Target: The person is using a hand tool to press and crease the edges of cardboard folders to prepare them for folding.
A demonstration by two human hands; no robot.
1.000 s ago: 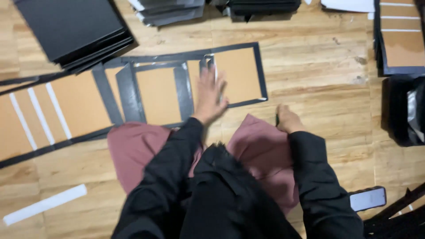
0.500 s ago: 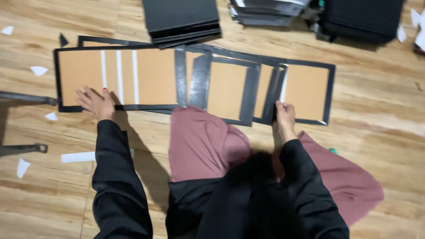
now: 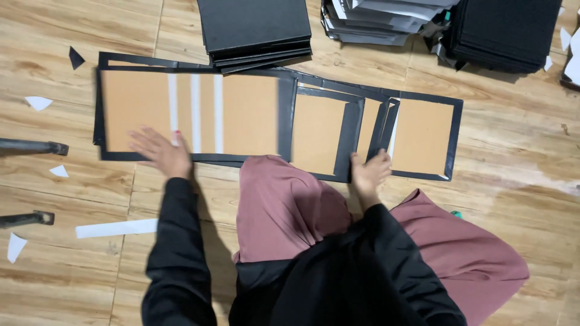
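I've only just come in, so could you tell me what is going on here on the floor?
A person sits on the wooden floor with a long strip of brown cardboard panels edged in black laid out in front. The left hand lies flat on the wide panel with the white strips; the right hand presses the lower edge near the narrow folded panels. Stacks of black boards lie beyond, and white paper scraps are scattered at the left.

Black stack (image 3: 254, 30) crowds the cardboard panels (image 3: 241, 115); left floor (image 3: 54, 78) open.
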